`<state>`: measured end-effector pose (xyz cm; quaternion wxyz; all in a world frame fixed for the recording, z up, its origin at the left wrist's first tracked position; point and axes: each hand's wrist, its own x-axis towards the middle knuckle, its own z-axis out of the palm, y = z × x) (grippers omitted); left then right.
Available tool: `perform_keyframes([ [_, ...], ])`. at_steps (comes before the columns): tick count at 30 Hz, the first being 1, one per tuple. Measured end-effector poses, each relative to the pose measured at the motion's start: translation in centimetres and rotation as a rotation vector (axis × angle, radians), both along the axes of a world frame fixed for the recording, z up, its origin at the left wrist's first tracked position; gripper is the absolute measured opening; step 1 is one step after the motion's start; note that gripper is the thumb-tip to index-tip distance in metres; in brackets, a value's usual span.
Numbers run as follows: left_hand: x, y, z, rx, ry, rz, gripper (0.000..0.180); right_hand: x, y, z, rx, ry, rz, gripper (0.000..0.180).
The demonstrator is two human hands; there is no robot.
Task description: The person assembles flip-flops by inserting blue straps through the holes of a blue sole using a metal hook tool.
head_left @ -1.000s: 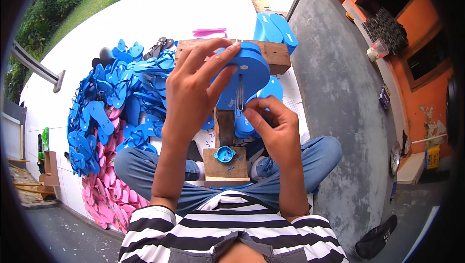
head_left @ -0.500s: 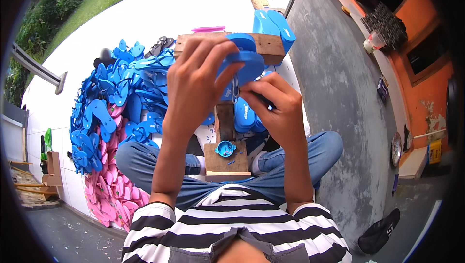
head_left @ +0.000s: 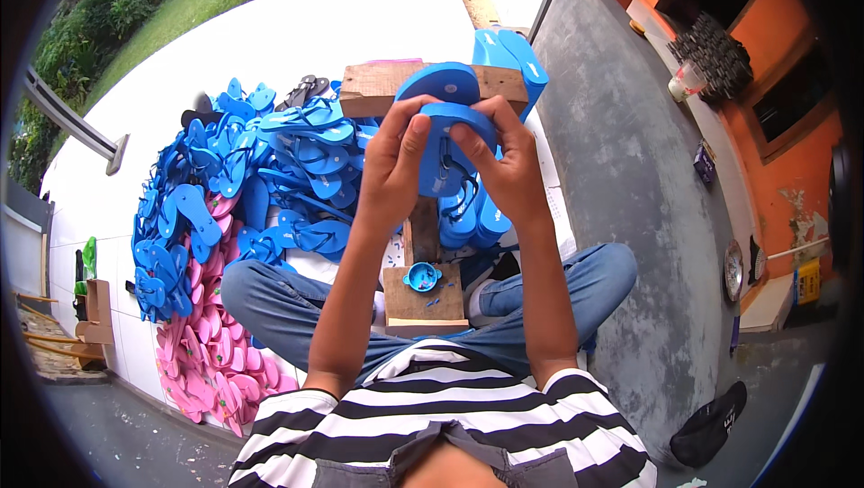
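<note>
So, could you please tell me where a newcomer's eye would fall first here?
Probably on the heap of blue sandals at the left, with pink sandals below them in the picture. Next, just above centre, the fingers of the left hand and right hand hold a blue sole near a wooden block.

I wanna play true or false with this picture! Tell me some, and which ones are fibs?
1. The left hand and right hand hold a blue sandal. True.
2. A blue bowl sits on a board. True.
3. The left hand is inside the blue bowl. False: it's on the blue sandal.
4. Some pink sandals lie left of the jeans. True.
5. The jeans are red. False: they're blue.
</note>
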<state>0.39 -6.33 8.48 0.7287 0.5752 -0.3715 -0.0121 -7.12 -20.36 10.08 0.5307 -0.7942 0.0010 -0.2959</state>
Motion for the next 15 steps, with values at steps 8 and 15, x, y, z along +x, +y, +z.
perform_keyframes([
  [8, -2.2, -1.1, -1.1, -0.166, 0.166, -0.041, 0.027, -0.9, 1.8, -1.0, 0.098, -0.037, -0.062, 0.024],
  [15, -4.3, 0.2, -0.5, -0.161, 0.213, 0.018, 0.024, -2.1, 3.6, -1.9, 0.077, -0.105, -0.139, 0.025],
])
